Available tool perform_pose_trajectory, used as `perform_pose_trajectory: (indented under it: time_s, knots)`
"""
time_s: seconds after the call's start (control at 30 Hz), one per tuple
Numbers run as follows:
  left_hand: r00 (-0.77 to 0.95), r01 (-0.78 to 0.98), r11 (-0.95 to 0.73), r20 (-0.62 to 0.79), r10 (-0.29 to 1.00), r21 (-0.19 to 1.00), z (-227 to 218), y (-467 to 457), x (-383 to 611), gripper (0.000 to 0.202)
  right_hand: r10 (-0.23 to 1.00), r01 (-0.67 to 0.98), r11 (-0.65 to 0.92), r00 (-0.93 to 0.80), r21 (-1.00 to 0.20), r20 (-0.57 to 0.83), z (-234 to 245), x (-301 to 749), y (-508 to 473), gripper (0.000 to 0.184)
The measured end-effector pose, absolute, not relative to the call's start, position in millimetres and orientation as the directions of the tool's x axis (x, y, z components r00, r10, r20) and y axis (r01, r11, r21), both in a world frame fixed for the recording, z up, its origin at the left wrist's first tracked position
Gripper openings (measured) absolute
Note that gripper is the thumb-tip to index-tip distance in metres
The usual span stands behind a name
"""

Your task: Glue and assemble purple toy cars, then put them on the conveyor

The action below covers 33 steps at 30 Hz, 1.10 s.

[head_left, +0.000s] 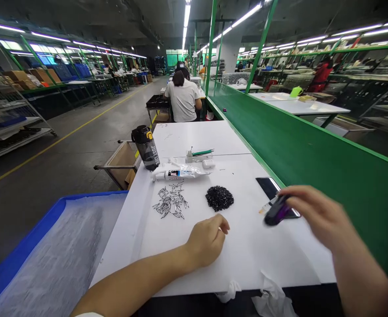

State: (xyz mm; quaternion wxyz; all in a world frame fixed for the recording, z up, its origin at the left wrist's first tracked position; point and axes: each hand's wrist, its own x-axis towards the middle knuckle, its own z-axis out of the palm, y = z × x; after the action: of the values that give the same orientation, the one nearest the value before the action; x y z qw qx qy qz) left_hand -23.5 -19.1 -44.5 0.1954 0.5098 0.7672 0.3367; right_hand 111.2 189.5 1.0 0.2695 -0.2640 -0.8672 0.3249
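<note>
A long factory hall, grey concrete floor (71, 167) with a yellow painted line (49, 147) at left, green steel-framed shelving racks (38, 66) along both sides, white fluorescent strip lights (187, 15) overhead, a long green panel (312, 145) at right.

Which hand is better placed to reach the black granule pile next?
Probably the left hand: it is curled just below the black granule pile, with nothing visible in it. The right hand is farther off, gripping a dark purple object above a phone.

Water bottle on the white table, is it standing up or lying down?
Standing up. The black water bottle rests on its base near the edge of the white table, with its cap at the top.
</note>
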Motion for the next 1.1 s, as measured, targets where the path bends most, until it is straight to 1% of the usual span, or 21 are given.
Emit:
perform_pose_trajectory:
  time_s: [0.03, 0.1, 0.17, 0.23, 0.3, 0.33, 0.4, 0.43, 0.47, 0.5, 0.53, 0.57, 0.67, 0.73, 0.8, 0.83, 0.9, 0.93, 1.0, 1.03, 1.1]
  knots:
    - [-0.428, 0.629, 0.272, 0.032, 0.903, 0.728, -43.1, -19.1, -24.6, 0.027, 0.543, 0.225, 0.615, -0.815, -0.756, 0.199, -10.5, 111.6, 172.3, 0.036]
    - [-0.447, 0.609, 0.291, 0.016, 0.894, 0.738, -42.2, -18.8, -25.3, 0.023, 0.427, 0.259, 0.594, -0.904, -0.761, 0.026, -32.5, 107.0, 145.0, 0.035]
    - [-0.422, 0.648, 0.287, 0.019, 0.906, 0.706, -44.3, -18.3, -23.5, 0.023, 0.441, 0.342, 0.641, -0.897, -0.687, -0.036, -47.8, 100.6, 130.5, 0.037]
    - [-0.362, 0.737, 0.265, 0.032, 0.932, 0.622, -48.9, -17.9, -20.0, 0.042, 0.490, 0.391, 0.679, -0.871, -0.621, -0.013, -53.6, 98.6, 130.3, 0.040]
    - [-0.297, 0.819, 0.234, 0.039, 0.954, 0.525, -54.6, -17.2, -16.8, 0.059, 0.558, 0.408, 0.671, -0.828, -0.619, 0.058, -51.0, 102.7, 142.5, 0.040]
    - [-0.270, 0.845, 0.217, 0.040, 0.962, 0.489, -57.2, -16.7, -15.7, 0.060, 0.607, 0.416, 0.652, -0.787, -0.634, 0.107, -47.6, 106.1, 151.8, 0.037]
    - [-0.229, 0.877, 0.184, 0.049, 0.972, 0.445, -60.8, -15.9, -15.2, 0.052, 0.731, 0.434, 0.604, -0.636, -0.668, 0.248, -39.7, 112.3, 173.0, 0.032]
    - [-0.215, 0.886, 0.171, 0.056, 0.975, 0.431, -61.7, -15.5, -15.6, 0.047, 0.790, 0.419, 0.560, -0.531, -0.714, 0.308, -36.3, 114.0, 183.4, 0.035]
    - [-0.206, 0.893, 0.161, 0.062, 0.977, 0.420, -62.0, -15.1, -16.3, 0.044, 0.835, 0.392, 0.509, -0.441, -0.766, 0.328, -34.0, 114.1, 192.7, 0.045]
    - [-0.199, 0.898, 0.155, 0.067, 0.978, 0.412, -61.8, -14.7, -17.2, 0.043, 0.879, 0.320, 0.426, -0.367, -0.846, 0.304, -33.0, 112.9, 200.9, 0.059]
    - [-0.195, 0.901, 0.150, 0.071, 0.978, 0.407, -61.3, -14.3, -18.2, 0.043, 0.899, 0.274, 0.348, -0.367, -0.896, 0.237, -33.5, 110.5, 207.6, 0.067]
    - [-0.192, 0.902, 0.147, 0.074, 0.979, 0.406, -60.7, -13.9, -19.3, 0.043, 0.900, 0.242, 0.268, -0.409, -0.932, 0.153, -35.2, 107.4, 213.1, 0.068]
    - [-0.163, 0.901, 0.114, 0.084, 0.983, 0.419, -59.1, -12.4, -21.9, 0.043, 0.793, 0.254, 0.086, -0.603, -0.963, -0.089, -43.2, 98.7, 222.7, 0.047]
    - [-0.140, 0.901, 0.086, 0.098, 0.985, 0.425, -58.6, -11.9, -23.1, 0.042, 0.734, 0.250, 0.034, -0.663, -0.968, -0.146, -45.3, 95.7, 223.5, 0.038]
    - [-0.135, 0.902, 0.068, 0.129, 0.982, 0.426, -58.5, -11.7, -24.3, 0.038, 0.737, 0.203, 0.026, -0.665, -0.979, -0.118, -41.6, 94.5, 218.0, 0.040]
    - [-0.141, 0.901, 0.064, 0.151, 0.978, 0.430, -58.6, -11.6, -25.0, 0.035, 0.751, 0.143, 0.028, -0.657, -0.989, -0.073, -37.4, 93.8, 212.2, 0.041]
    - [-0.165, 0.892, 0.063, 0.192, 0.967, 0.448, -59.2, -11.3, -26.5, 0.029, 0.767, -0.061, 0.062, -0.636, -0.996, 0.087, -26.3, 91.2, 194.2, 0.038]
    - [-0.181, 0.886, 0.067, 0.210, 0.961, 0.458, -59.7, -11.0, -27.2, 0.026, 0.759, -0.208, 0.097, -0.617, -0.973, 0.208, -20.3, 88.9, 183.0, 0.033]
    - [-0.213, 0.881, 0.079, 0.242, 0.947, 0.466, -61.1, -10.3, -28.5, 0.021, 0.672, -0.412, 0.130, -0.632, -0.902, 0.386, -10.3, 82.6, 160.4, 0.019]
    - [-0.226, 0.882, 0.086, 0.255, 0.940, 0.463, -61.8, -9.9, -28.9, 0.018, 0.593, -0.462, 0.113, -0.679, -0.880, 0.433, -7.4, 78.9, 151.1, 0.020]
    - [-0.243, 0.889, 0.099, 0.277, 0.930, 0.447, -63.0, -9.1, -29.2, 0.015, 0.375, -0.496, 0.035, -0.798, -0.868, 0.471, -6.8, 72.3, 139.4, 0.040]
